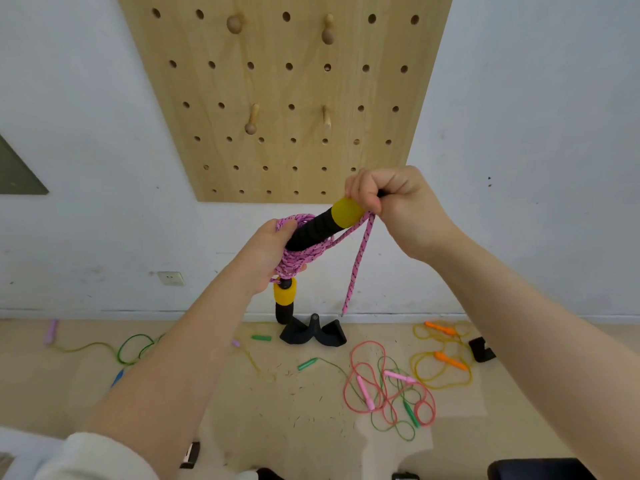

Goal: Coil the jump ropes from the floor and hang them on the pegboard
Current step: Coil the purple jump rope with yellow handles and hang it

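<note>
My left hand (268,252) is closed around a coil of pink braided jump rope (299,256). One black and yellow handle (284,301) hangs below that hand. My right hand (391,199) pinches the rope at the yellow end of the other handle (325,225), which lies across the coil. A loose loop of pink rope (358,268) dangles from my right hand. The wooden pegboard (284,84) with several bare pegs is on the wall right behind. More ropes lie on the floor: a red one with pink handles (367,386), a yellow one with orange handles (446,358), green ones (135,348).
Black foam handles (313,334) rest on the floor by the wall, another black piece (481,348) at the right. A wall socket (170,278) sits low on the white wall. Dark objects (540,469) line the bottom edge.
</note>
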The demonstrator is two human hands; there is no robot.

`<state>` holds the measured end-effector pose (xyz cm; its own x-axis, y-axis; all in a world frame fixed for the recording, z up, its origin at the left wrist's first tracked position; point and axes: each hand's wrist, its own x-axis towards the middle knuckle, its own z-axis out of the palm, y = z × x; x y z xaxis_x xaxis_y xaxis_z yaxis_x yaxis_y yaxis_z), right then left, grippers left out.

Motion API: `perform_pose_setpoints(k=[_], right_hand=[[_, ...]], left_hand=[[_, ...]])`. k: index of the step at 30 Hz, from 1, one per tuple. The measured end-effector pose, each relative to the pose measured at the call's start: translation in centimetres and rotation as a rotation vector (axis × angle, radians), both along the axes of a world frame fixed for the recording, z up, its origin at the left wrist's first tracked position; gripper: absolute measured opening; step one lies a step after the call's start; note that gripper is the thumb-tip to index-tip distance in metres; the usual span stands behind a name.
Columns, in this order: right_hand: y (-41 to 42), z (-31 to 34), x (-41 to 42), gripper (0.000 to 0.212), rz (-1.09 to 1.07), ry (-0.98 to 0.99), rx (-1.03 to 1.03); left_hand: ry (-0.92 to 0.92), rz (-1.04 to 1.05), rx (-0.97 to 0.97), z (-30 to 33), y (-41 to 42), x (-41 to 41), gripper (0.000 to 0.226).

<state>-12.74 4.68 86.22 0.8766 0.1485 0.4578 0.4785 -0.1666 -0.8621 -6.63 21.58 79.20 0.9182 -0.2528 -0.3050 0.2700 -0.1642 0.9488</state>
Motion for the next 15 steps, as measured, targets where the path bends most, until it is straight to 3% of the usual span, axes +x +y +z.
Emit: perform_pose_setpoints(k=[3,9,15], right_hand=[[0.4,0.2,-0.4,0.028,0.072,-0.041,-0.049],[0.3,-0.4,-0.5,0.032,0.107,-0.074,-0.178],[1.8,0.7,-0.5,0.042,0.097,-0.125,-0.430]], left_hand=[[-0.132,0.020,0.211,0.2,-0.2,0.0,0.034],[-0.298,0.029,0.306,0.8,-0.9,-0.6,0.036],[-0.242,-0.068,0.213,1.0,-2.1,-1.5,0.040]])
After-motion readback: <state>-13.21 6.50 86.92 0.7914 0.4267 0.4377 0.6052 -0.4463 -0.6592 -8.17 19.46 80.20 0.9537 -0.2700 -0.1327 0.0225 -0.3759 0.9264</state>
